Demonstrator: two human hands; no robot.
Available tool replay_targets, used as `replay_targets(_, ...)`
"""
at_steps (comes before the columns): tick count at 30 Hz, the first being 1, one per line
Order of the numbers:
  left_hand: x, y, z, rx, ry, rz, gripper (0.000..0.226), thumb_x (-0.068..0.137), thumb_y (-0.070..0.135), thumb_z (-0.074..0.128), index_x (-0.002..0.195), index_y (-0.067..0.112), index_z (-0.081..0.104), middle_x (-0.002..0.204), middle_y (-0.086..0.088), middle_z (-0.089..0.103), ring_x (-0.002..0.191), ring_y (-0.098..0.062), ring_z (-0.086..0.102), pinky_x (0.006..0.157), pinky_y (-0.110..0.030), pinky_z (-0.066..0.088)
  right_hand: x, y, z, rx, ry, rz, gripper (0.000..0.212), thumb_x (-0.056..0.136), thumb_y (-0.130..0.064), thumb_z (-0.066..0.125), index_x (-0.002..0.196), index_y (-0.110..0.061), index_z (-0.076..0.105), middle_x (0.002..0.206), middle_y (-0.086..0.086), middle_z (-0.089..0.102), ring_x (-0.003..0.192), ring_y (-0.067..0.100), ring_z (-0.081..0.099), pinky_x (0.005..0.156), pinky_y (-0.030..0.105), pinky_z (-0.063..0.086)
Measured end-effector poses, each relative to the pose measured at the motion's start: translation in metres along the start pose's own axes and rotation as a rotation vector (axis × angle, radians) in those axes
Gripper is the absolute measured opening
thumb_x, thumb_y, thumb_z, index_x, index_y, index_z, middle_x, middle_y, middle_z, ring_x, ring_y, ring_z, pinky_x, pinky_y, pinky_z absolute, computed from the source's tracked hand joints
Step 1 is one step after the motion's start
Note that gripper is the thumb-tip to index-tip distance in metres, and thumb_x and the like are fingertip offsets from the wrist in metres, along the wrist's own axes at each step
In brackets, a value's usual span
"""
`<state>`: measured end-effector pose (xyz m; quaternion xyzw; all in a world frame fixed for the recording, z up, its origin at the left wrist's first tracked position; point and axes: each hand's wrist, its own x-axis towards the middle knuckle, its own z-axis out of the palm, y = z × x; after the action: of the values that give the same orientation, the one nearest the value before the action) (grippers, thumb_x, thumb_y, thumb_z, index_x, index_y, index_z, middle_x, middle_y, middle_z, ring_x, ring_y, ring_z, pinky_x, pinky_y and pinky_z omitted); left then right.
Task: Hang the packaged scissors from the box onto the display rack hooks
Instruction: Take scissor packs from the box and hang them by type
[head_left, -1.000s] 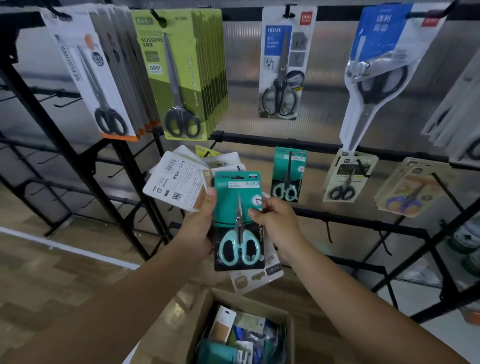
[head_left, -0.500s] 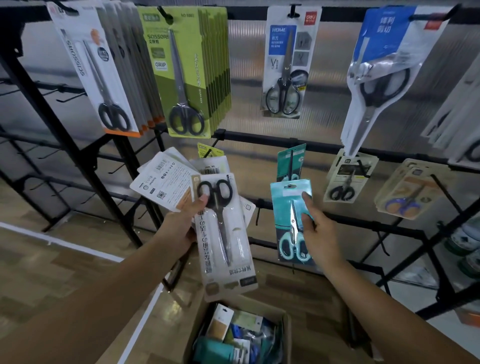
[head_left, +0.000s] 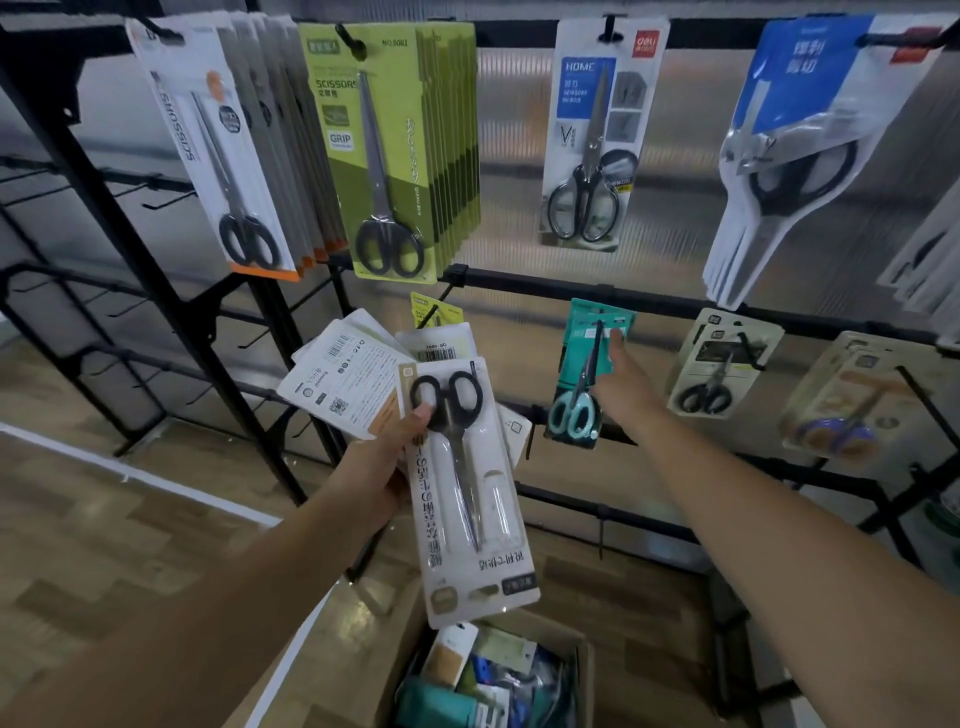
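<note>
My left hand (head_left: 387, 457) grips a fanned stack of scissor packs; the front one is a long white pack with black-handled scissors (head_left: 467, 483), upside down. My right hand (head_left: 621, 384) reaches out to the teal pack of mint-handled scissors (head_left: 584, 379) hanging on a middle-row hook, fingers extended and touching its right edge near the top. A cardboard box (head_left: 584, 654) with more packs sits on the floor below.
The black display rack (head_left: 571, 291) carries green packs (head_left: 400, 156), white packs (head_left: 223, 166), a "HOME" pack (head_left: 597, 135) and blue-white packs (head_left: 800, 145) on top, with small packs (head_left: 722, 364) to the right. Empty hooks (head_left: 156, 182) stand at left.
My right hand carried the teal pack up from the stack to the middle-row hook, where it now hangs. My left hand's stack now shows the long white pack in front.
</note>
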<state>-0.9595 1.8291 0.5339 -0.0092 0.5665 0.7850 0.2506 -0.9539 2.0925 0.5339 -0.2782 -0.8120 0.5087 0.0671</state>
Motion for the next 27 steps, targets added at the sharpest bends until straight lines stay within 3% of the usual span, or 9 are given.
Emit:
replay_targets(3,-0.001,-0.001,0.001,0.007,-0.016,0.02,0.057,0.075,0.03,0.073,0.126,0.009,0.055,0.111,-0.017,0.067,0.094,-0.034,0.067,0.07,-0.047,0.055,0.009,0.0,-0.005,-0.057,-0.055,0.043,0.08,0.096,-0.005,0.043,0.148,-0.036,-0.009,0.146,0.015,0.033,0.114,0.027,0.05,0.084,0.036,0.047)
replay_targets(5,-0.002,-0.004,0.001,0.001,-0.036,0.039,0.059,0.076,0.029,0.07,0.128,0.006,0.053,0.116,-0.021,0.064,0.101,-0.038,0.063,0.081,-0.054,0.053,0.009,0.009,-0.005,-0.113,0.02,0.096,0.072,0.094,-0.007,0.048,0.149,-0.031,0.009,0.15,0.017,0.028,0.13,0.034,0.039,0.101,0.044,0.04)
replay_targets(8,-0.006,-0.008,0.0,-0.063,-0.001,0.012,0.057,0.077,0.025,0.073,0.128,0.007,0.054,0.123,-0.022,0.06,0.113,-0.042,0.057,0.097,-0.061,0.042,-0.016,0.021,0.008,0.013,0.141,0.145,0.028,0.092,-0.005,0.048,0.119,-0.007,0.051,0.121,0.018,0.057,0.101,0.029,0.055,0.08,0.032,0.045)
replay_targets(10,-0.008,-0.009,0.002,-0.105,0.036,0.004,0.053,0.078,0.023,0.071,0.126,0.009,0.056,0.124,-0.021,0.061,0.113,-0.04,0.057,0.098,-0.06,0.042,-0.048,0.022,0.016,0.296,-0.039,0.243,0.009,0.094,-0.011,0.052,0.101,-0.008,0.054,0.095,0.015,0.062,0.079,0.025,0.06,0.067,0.034,0.048)
replay_targets(12,-0.01,-0.01,0.005,-0.12,0.058,0.035,0.048,0.081,0.022,0.066,0.126,0.012,0.056,0.124,-0.019,0.061,0.114,-0.039,0.057,0.098,-0.059,0.043,-0.079,0.02,0.018,0.428,-0.331,0.279,0.025,0.092,-0.032,0.055,0.093,-0.007,0.058,0.077,0.01,0.063,0.065,0.022,0.063,0.057,0.031,0.053)
replay_targets(14,-0.012,-0.01,0.01,-0.153,0.081,0.044,0.045,0.079,0.024,0.066,0.122,0.015,0.059,0.123,-0.016,0.062,0.113,-0.036,0.058,0.097,-0.056,0.045,-0.1,0.021,0.016,0.3,-0.59,0.227,0.044,0.084,-0.049,0.056,0.094,-0.006,0.063,0.08,0.009,0.069,0.07,0.022,0.067,0.062,0.03,0.056)
replay_targets(18,-0.014,-0.009,0.016,-0.168,0.11,0.027,0.036,0.076,0.031,0.068,0.11,0.023,0.063,0.121,-0.011,0.064,0.112,-0.032,0.06,0.097,-0.055,0.045,-0.121,0.028,0.012,0.179,-0.835,0.21,0.032,0.073,-0.022,0.073,0.102,-0.014,0.063,0.099,0.006,0.073,0.094,0.023,0.068,0.077,0.034,0.058)
replay_targets(22,-0.014,-0.012,0.012,-0.116,0.094,0.072,0.043,0.074,0.031,0.069,0.116,0.019,0.062,0.105,-0.004,0.071,0.095,-0.025,0.066,0.077,-0.043,0.055,-0.118,0.036,0.003,0.311,-0.573,0.189,0.018,0.078,0.007,0.065,0.09,-0.006,0.064,0.089,0.012,0.073,0.082,0.023,0.07,0.068,0.033,0.059)
replay_targets(27,-0.014,-0.007,-0.005,-0.11,0.073,0.092,0.039,0.067,0.026,0.07,0.104,0.018,0.063,0.084,0.002,0.075,0.076,-0.015,0.072,0.054,-0.031,0.056,-0.111,0.033,-0.019,0.305,-0.372,0.109,0.035,0.084,0.013,0.055,0.093,-0.019,0.067,0.071,0.005,0.071,0.056,0.02,0.063,0.055,0.031,0.053)
